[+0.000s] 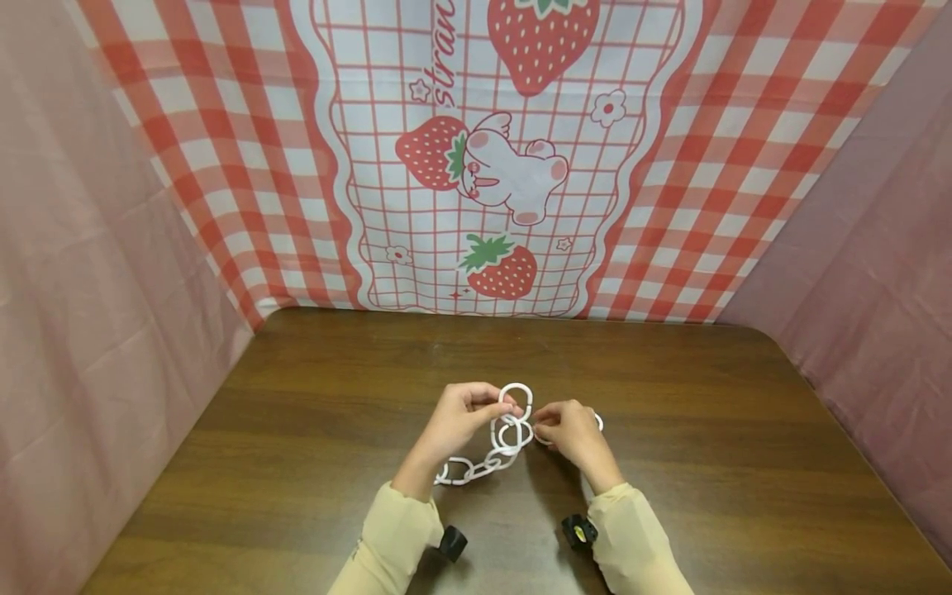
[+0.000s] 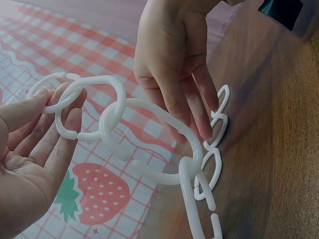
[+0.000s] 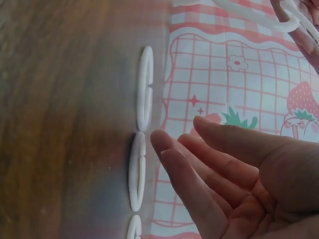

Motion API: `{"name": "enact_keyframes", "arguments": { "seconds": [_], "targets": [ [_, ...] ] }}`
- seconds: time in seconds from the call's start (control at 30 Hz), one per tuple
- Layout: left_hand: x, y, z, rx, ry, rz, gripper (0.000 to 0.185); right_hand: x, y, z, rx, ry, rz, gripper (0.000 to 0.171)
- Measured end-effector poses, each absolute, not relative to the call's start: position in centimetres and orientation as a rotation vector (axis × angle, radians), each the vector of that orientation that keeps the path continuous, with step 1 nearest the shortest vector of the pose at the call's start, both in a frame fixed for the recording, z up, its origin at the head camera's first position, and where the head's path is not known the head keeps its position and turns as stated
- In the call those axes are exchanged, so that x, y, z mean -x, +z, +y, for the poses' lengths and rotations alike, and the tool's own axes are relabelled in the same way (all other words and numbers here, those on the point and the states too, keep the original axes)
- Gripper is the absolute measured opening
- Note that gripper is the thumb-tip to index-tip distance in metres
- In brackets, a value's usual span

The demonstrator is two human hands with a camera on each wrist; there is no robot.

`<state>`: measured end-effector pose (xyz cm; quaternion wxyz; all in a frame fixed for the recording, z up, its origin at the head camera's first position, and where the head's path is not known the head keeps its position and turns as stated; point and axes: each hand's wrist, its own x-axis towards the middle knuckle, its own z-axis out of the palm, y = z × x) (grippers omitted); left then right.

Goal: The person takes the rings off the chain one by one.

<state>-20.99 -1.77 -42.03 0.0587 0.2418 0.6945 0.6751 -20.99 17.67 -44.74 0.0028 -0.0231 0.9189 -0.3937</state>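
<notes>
A chain of white plastic C-shaped links (image 1: 487, 465) hangs from my left hand (image 1: 464, 413), whose thumb and fingers pinch a link near its upper end. Small gaps show in the sides of several links, as in the left wrist view's large link (image 2: 192, 137). My right hand (image 1: 573, 430) is lowered by the table just right of the chain. In the right wrist view its fingers are loosely spread, holding nothing, with fingertips (image 3: 160, 139) close beside a row of white links (image 3: 144, 89) on the wood. Part of that row is hidden behind the right hand in the head view.
The brown wooden table (image 1: 297, 430) has rounded far corners. Behind it hangs a red-and-white checked cloth (image 1: 654, 207) with strawberry prints. Pink curtains (image 1: 111, 248) stand at both sides. A black wrist camera (image 1: 452, 544) sits by the left sleeve.
</notes>
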Motion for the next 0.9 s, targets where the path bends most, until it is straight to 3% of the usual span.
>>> {"name": "enact_keyframes", "arguments": {
  "seconds": [0.23,0.6,0.9],
  "targets": [
    [21.0,-42.0,-1.8,-0.727,2.039,2.119,0.018,21.2,-43.8,18.3,0.102,-1.390,2.841,0.014],
    [21.1,-42.1,-1.8,-0.723,2.022,2.137,0.017,21.2,-42.3,19.0,0.265,-1.938,2.252,0.033],
    [21.1,-42.0,-1.9,-0.750,2.008,2.153,0.019,20.8,-41.5,19.1,0.280,-2.087,1.988,0.015]
  ]
}}
